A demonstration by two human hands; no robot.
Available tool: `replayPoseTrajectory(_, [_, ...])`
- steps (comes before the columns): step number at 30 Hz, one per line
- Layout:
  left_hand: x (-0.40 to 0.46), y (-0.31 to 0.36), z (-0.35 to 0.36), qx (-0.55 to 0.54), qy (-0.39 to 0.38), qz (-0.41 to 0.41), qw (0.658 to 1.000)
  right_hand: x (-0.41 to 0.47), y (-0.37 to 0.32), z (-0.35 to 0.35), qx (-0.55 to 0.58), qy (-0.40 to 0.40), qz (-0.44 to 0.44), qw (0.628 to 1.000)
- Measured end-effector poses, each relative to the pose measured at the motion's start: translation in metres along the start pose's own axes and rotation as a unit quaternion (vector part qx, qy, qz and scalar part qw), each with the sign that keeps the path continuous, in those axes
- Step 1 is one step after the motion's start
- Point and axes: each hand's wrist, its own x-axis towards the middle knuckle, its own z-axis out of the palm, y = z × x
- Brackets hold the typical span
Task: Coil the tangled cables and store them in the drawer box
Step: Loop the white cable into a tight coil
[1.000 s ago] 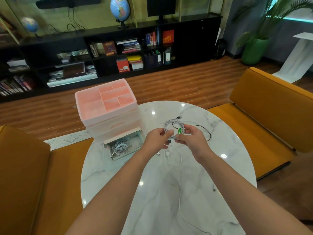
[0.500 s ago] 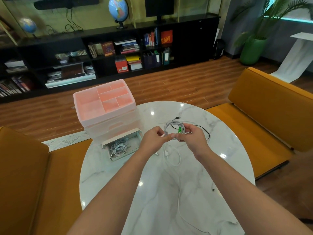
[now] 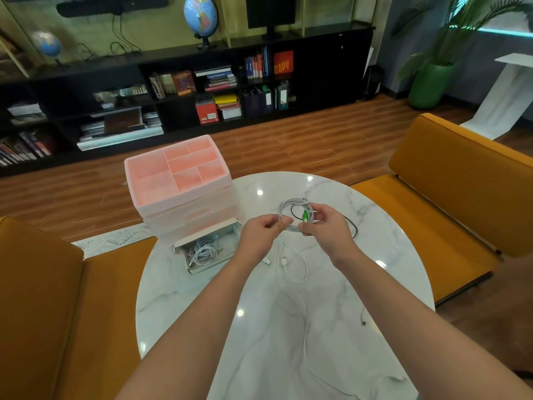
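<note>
Hands raised over table: left hand [image 3: 261, 232] & right hand [image 3: 326, 226] both pinch white cable coil [image 3: 291, 212].

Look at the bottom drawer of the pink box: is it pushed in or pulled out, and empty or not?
Pulled out. The bottom drawer juts from the drawer box onto the table, and a coiled white cable lies inside.

Bookshelf [image 3: 184, 90], globe [image 3: 201, 14], perhaps sofas [image 3: 461, 180].
</note>
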Motion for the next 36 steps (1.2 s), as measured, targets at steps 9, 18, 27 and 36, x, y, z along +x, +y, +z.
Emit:
replayPoseTrajectory(9, [0.012, -0.016, -0.001, 0.011, 0.068, -0.101, 0.992, -0.007, 0.011, 0.004, -0.019, -0.032, -0.006, 0.999])
replayPoseTrajectory(18, [0.007, -0.011, -0.005, -0.002, -0.034, -0.092, 0.995, -0.005, 0.020, 0.006, 0.012, -0.004, 0.018, 1.000])
replayPoseTrajectory(27, [0.005, -0.011, -0.007, -0.002, -0.076, -0.064, 0.995, 0.000, 0.018, 0.003, 0.055, 0.002, 0.035, 0.998])
replayPoseTrajectory(36, [0.009, -0.009, -0.001, -0.028, 0.001, -0.073, 0.997, 0.001, 0.014, 0.004, 0.013, -0.029, 0.023, 0.999])
